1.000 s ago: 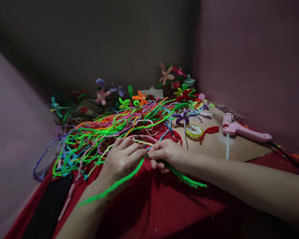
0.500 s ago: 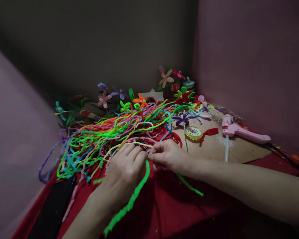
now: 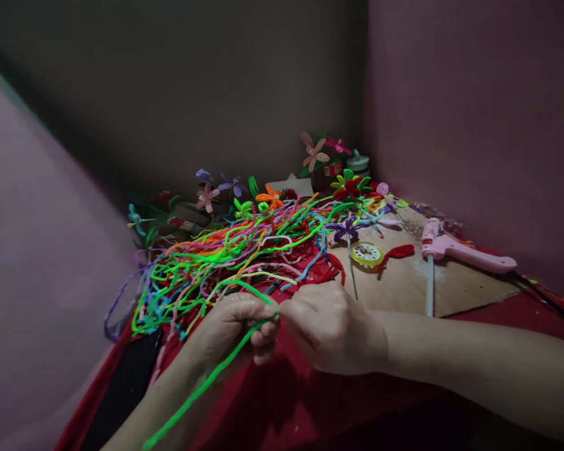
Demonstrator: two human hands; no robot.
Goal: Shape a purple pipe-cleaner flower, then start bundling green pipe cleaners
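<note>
A bright green pipe cleaner (image 3: pixel 211 374) is pinched between the thumb and fingers of my left hand (image 3: pixel 235 322). One length of it runs down toward the lower left, and another stretch arcs over the thumb. My right hand (image 3: pixel 331 329) is closed with its fingertips against the left ones, at the spot where the green strands meet. Its fingers curl inward, so how much of the pipe cleaner they grip is partly hidden. Just beyond both hands spreads a heap of multicoloured pipe cleaners (image 3: pixel 197 254).
On the right, a pink glue gun (image 3: pixel 474 252) lies on a cardboard sheet (image 3: pixel 465 297), near a yellow spool (image 3: pixel 367 254) and a purple pipe-cleaner flower (image 3: pixel 346 229). More flowers, such as an orange one (image 3: pixel 270 196), stand behind. A black flat object (image 3: pixel 122 388) rests on the red cloth (image 3: pixel 282 413).
My left hand has turned so its thumb side and fingertips show. My right hand has rolled over, its back now facing up. The green strand's loose end has swung left.
</note>
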